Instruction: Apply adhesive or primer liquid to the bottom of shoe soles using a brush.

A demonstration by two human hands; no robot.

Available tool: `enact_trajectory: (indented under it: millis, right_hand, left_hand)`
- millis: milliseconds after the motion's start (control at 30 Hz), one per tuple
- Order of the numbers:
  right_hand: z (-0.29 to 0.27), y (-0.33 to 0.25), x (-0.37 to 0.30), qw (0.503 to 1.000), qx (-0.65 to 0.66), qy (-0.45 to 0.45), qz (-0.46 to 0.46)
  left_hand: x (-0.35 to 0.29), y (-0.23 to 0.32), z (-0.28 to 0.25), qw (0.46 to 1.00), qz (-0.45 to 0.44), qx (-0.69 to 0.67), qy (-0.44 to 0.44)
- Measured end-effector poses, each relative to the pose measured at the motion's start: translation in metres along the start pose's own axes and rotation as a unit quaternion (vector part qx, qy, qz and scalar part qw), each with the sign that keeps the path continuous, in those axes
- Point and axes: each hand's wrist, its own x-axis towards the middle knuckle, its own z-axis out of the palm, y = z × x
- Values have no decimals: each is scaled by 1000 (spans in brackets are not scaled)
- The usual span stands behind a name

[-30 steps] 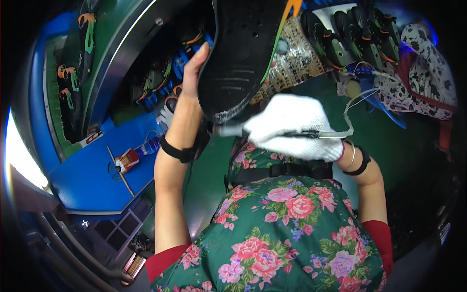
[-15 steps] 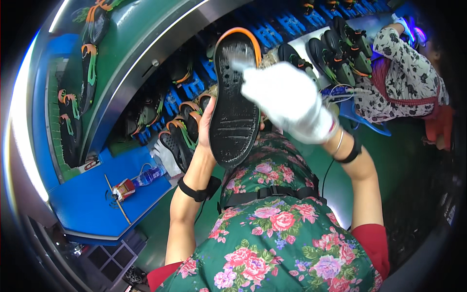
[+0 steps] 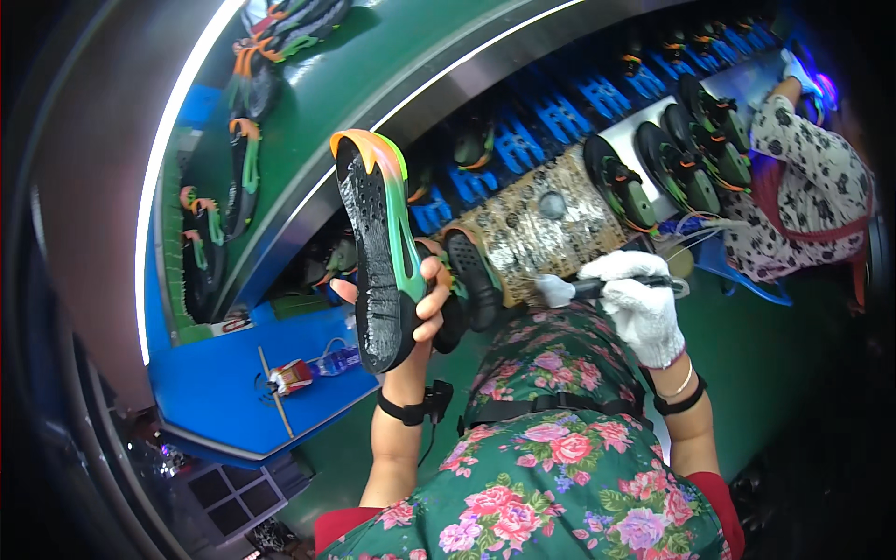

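Sole (image 3: 373, 252) is held aloft, clamped in the left hand (image 3: 429, 303); its black face, glossy in patches, seems at least partly coated. The brush (image 3: 558, 291) is gripped by the gloved right hand (image 3: 642, 313), apart from it; any coating left cannot be judged.

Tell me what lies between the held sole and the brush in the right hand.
In the head view, from the held sole toward the brush come the left fingers, another black sole and part of the shiny brown surface.
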Motion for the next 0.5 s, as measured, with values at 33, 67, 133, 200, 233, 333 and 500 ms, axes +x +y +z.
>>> enact_trajectory:
  millis: [33, 67, 133, 200, 233, 333, 500]
  right_hand:
    - [-7, 6, -3, 1000, 4, 23, 7]
    - [-14, 12, -4, 999, 8, 46, 14]
    - [-24, 26, -5, 998, 14, 48, 34]
    - [-24, 33, -3, 998, 19, 48, 35]
    - [-23, 35, -2, 997, 15, 61, 33]
    - [-25, 40, 4, 996, 10, 82, 21]
    - [-21, 46, 17, 997, -14, 70, 27]
  left_hand:
    - [0, -3, 6, 1000, 7, -7, -12]
    - [3, -4, 13, 1000, 9, 1, -17]
    - [5, -4, 23, 999, 13, 1, -29]
    - [5, 0, 27, 999, 9, 8, -41]
    - [6, 3, 27, 998, 3, 15, -54]
    - [18, 15, 35, 997, -7, 32, -64]
    - [60, 95, 44, 990, 22, 134, -48]
